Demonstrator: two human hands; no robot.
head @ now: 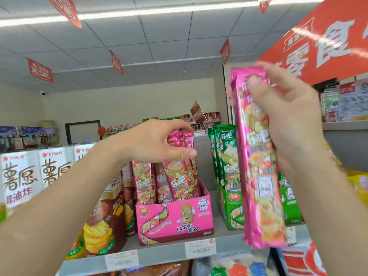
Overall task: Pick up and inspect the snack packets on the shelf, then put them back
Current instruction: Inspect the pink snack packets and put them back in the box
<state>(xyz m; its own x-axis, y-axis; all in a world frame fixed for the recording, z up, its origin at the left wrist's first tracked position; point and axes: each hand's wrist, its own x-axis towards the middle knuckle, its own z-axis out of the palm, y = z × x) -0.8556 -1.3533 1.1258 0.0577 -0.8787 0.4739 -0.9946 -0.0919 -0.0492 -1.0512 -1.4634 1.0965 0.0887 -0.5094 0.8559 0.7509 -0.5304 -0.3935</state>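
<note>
While aloft, packet (258, 196) before shelf edge (159, 253)

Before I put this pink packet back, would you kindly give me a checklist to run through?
1. Right hand grips the pink packet: ok, thumb pressed near its top.
2. Packet matches the pink box, not the green box: ok.
3. Free slot in the pink box: cannot tell, the left hand covers the tops of the boxed packets.
4. Left hand actually pinching a boxed packet: cannot tell.
5. Held packet sharp enough to read: not ok, blurred.
</note>
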